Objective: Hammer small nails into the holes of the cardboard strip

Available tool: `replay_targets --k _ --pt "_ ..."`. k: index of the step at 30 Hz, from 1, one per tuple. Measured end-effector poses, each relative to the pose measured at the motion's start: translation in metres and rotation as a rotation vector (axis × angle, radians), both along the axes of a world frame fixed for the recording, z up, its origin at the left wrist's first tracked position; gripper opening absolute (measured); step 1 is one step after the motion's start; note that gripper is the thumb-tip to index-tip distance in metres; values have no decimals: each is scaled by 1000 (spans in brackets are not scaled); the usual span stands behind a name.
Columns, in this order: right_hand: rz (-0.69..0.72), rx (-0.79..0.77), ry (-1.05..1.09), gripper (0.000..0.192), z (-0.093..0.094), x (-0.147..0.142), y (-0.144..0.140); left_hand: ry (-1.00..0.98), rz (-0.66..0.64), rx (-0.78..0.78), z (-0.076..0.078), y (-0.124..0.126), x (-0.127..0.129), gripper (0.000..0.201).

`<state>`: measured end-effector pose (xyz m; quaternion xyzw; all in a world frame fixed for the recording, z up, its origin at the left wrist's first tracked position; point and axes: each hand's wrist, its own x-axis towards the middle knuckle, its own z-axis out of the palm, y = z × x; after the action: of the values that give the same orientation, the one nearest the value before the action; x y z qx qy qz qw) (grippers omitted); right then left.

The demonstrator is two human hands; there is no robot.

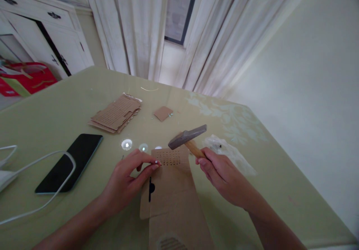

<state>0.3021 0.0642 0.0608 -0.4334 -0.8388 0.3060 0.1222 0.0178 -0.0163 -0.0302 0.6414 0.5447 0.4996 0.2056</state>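
My right hand [221, 171] is wrapped round the wooden handle of a hammer [188, 137], whose dark metal head is raised above the far end of a cardboard piece [171, 190]. That cardboard lies lengthwise in front of me, with rows of small punched holes at its far end and a dark slot at its left side. At the left edge of the hole rows, my left hand [126, 179] pinches a small nail [156, 162] between thumb and forefinger. Only its bright head shows; the fingers hide the rest.
A stack of perforated cardboard sheets [117, 111] and a small cardboard square [163, 113] lie farther back. At the left is a black phone [71, 164] with a white cable [42, 162] across it. A clear plastic bag [230, 154] lies beyond my right hand.
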Motion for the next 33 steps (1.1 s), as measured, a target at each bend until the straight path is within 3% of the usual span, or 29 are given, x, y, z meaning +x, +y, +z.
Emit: replay_targets --k 14,33 --pt "128 62 -224 32 -8 -5 1 -2 9 32 0 1 1 9" --pt "147 37 -240 30 -7 -5 -1 5 -7 39 -2 0 1 8"
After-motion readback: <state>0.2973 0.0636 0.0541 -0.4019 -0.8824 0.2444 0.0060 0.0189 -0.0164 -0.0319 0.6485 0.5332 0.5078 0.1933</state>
